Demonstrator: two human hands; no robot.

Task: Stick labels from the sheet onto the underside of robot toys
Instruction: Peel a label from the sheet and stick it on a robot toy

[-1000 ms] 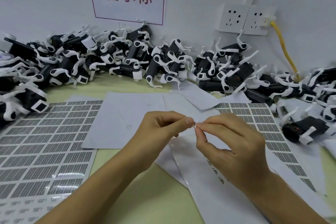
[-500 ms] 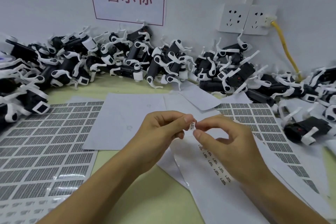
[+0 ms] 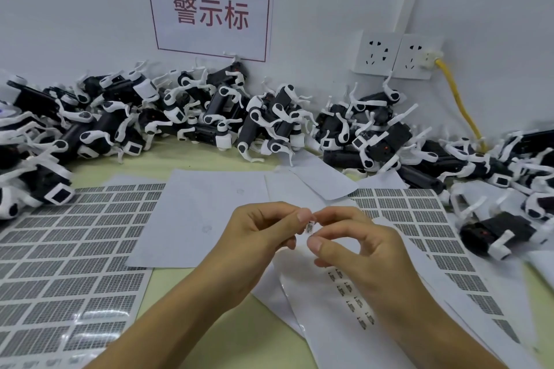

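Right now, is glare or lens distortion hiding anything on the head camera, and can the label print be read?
Head view: glare streaks the left label sheet near its bottom; wide-angle bending curves the toy pile at the edges; the small label pinched between left hand and right hand shows print too small to read.

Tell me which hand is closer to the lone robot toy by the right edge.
Right. The right hand is just left of the toy; the left hand lies farther left, beyond it.
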